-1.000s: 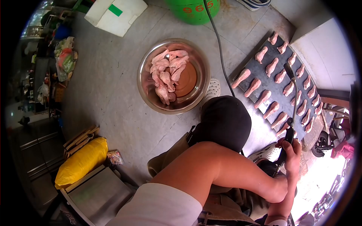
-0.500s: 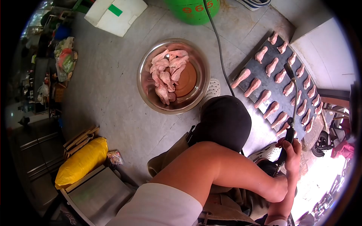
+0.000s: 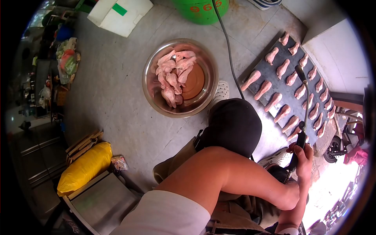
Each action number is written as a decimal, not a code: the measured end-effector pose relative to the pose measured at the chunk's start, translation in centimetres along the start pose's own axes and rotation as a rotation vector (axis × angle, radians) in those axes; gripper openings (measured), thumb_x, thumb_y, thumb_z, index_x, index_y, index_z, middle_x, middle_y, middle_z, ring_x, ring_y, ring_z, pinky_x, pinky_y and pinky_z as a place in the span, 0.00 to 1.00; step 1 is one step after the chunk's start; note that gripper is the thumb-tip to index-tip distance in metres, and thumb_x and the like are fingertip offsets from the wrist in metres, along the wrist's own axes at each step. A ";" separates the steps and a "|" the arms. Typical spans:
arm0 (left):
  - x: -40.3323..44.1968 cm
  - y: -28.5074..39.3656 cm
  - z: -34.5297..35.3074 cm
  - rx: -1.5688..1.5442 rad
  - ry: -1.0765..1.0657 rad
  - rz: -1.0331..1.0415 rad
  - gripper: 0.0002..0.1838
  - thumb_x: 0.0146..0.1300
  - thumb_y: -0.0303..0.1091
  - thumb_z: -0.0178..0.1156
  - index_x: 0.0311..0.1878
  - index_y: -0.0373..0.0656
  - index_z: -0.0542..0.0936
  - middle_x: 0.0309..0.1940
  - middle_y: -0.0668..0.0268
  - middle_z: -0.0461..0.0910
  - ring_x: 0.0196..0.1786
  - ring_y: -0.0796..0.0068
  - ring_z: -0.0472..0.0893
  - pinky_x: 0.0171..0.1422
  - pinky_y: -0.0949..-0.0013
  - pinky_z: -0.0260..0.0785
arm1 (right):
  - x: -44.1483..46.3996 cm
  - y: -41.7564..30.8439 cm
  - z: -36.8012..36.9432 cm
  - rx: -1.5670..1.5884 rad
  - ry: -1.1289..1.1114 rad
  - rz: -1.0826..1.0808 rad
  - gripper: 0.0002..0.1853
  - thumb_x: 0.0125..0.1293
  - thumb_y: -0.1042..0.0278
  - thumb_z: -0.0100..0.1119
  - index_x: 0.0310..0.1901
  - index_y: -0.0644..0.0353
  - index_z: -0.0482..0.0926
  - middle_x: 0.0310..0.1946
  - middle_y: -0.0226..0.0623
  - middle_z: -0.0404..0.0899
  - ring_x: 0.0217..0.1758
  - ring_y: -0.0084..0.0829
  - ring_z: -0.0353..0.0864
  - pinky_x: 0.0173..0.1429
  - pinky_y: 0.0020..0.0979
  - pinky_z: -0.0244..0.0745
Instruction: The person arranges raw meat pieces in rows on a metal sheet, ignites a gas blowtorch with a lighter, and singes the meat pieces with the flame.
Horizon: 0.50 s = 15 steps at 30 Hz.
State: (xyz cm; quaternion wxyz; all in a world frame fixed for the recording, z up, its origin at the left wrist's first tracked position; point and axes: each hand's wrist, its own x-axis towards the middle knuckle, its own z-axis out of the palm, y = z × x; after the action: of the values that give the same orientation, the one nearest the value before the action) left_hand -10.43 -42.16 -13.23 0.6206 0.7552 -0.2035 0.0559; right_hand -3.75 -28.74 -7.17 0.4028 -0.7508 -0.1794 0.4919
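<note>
Blowtorch [image 3: 301, 139] is clamped in the right hand [image 3: 303, 156], fingers wrapped round the dark handle. Left arm [image 3: 250, 178] crosses over towards the right wrist, but the left hand is hidden, so can't tell if it's open or closed. The thin pipe reaches up over the tray [image 3: 272, 80], with the nozzle [image 3: 299, 73] above the raw drumsticks [image 3: 282, 69] laid out in rough rows. Can't make out a flame. More raw meat [image 3: 172, 80] sits heaped in a steel basin [image 3: 180, 115] on the floor, beside a white clog [image 3: 222, 91].
</note>
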 end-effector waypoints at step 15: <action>-0.1 0.2 -0.2 0.006 0.004 0.014 0.07 0.54 0.35 0.61 0.31 0.46 0.86 0.32 0.64 0.85 0.37 0.63 0.84 0.38 0.56 0.73 | -0.4 -1.9 2.0 0.065 0.062 0.001 0.13 0.67 0.66 0.58 0.43 0.72 0.78 0.35 0.40 0.82 0.40 0.32 0.82 0.50 0.33 0.75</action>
State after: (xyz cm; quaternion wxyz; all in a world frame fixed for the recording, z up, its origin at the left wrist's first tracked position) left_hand -10.52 -41.98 -13.06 0.6185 0.7554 -0.2072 0.0624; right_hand -5.50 -27.02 -5.85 0.4321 -0.7522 -0.1502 0.4742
